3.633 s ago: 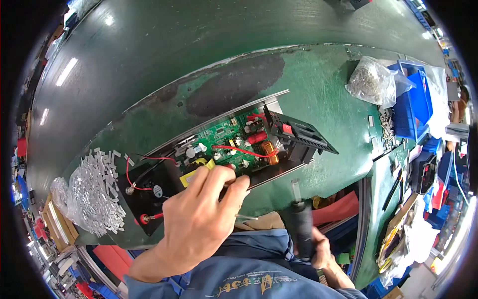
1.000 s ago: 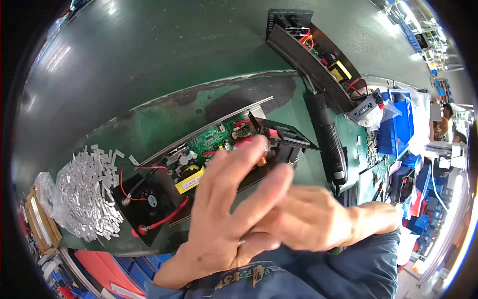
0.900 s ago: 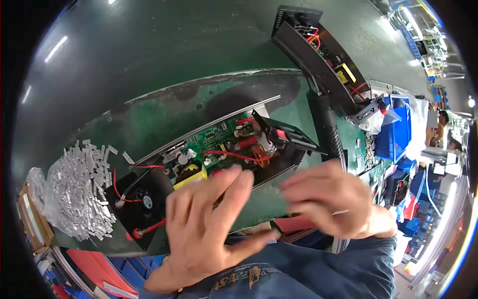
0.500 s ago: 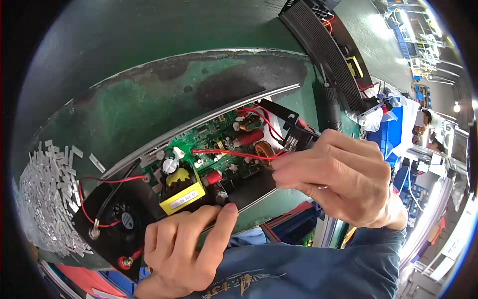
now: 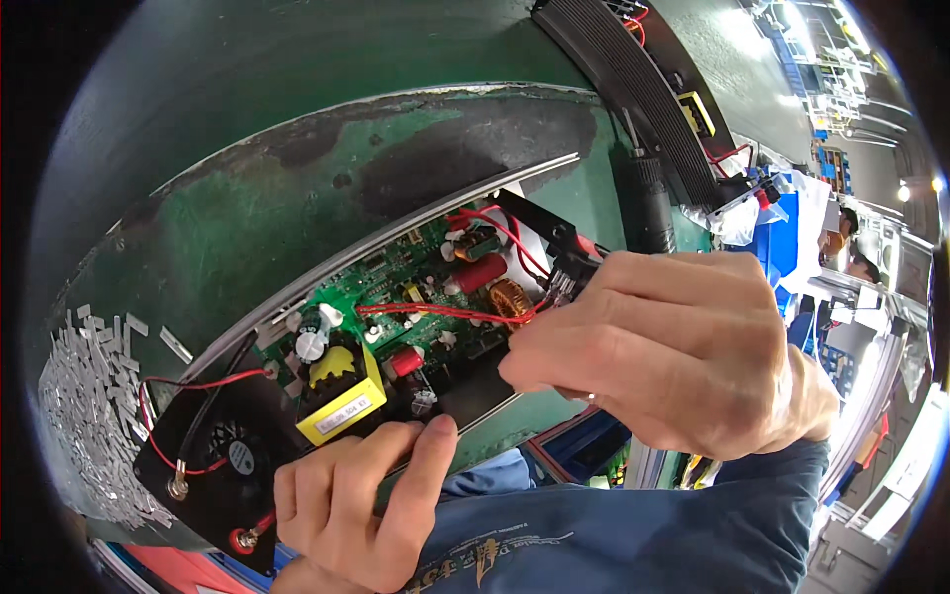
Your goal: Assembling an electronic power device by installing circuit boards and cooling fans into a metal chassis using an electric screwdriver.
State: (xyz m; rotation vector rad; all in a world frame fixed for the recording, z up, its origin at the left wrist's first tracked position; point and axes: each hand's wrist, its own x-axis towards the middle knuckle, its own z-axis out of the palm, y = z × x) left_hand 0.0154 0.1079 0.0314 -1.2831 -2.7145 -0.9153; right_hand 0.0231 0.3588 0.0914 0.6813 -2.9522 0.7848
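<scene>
Open long housing of black and silver metal (image 5: 475, 396) seen at the centre of the frame, laid on a green bench top (image 5: 228, 238); long axis run diagonally, lower left to upper right; a black end plate with a fan (image 5: 203, 421) splayed out toward the lower left, a round pale label (image 5: 240, 457) borne on its hub; a green circuit board (image 5: 368, 282) exposed inside. A white label with dark print (image 5: 345, 414) carried by the yellow block-shaped transformer (image 5: 373, 381); gold lettering seen on the dark blue shirt (image 5: 653, 525), lower centre.

Left hand (image 5: 356, 510) laid at the housing's near edge, fingers bent, thumb extended; grip cannot be told. Right hand (image 5: 663, 351) placed over the upper-right end, fingers curled, beside red wires (image 5: 445, 309); anything pinched is hidden.
</scene>
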